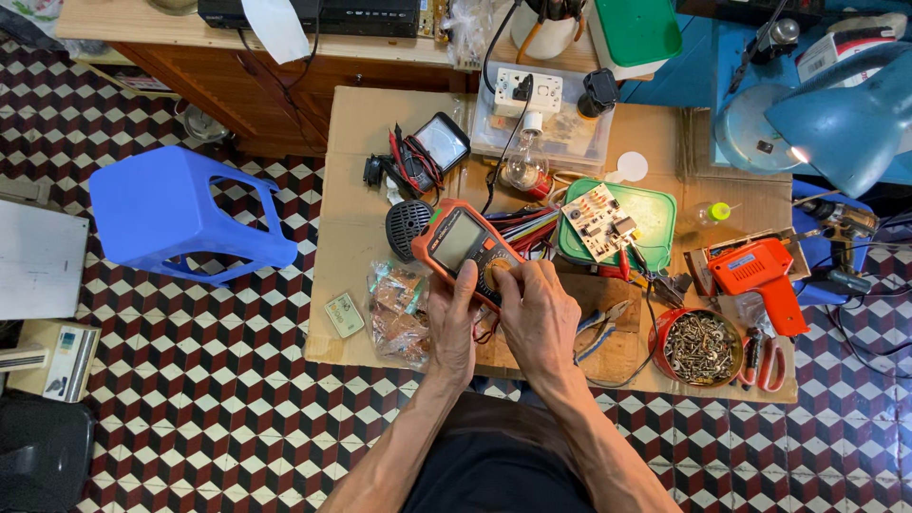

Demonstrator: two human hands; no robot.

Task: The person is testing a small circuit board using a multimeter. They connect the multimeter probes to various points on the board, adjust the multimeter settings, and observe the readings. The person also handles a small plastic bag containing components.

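Cardboard-topped table (361, 123) over checkered floor tiles; we grip the orange multimeter (463, 245) in our left hand (450, 328), long axis slanting up-left away from us. Right hand (538, 313) sits just right of it, fingers pinching its dial, equally close.

Both bare forearms reached forward from the body and drew together, the wrists nearly side by side. The left hand (452, 323) lay palm inward, its fingers curled up and round in a cupping hold, the thumb stretched along the near edge. The right hand (539, 318) sat just beside it, back of the hand upward, knuckles bent, the fingertips (503, 276) pinched down together at one small spot. The two hands touched or almost touched at the thumbs. Both elbows stayed low and wide.
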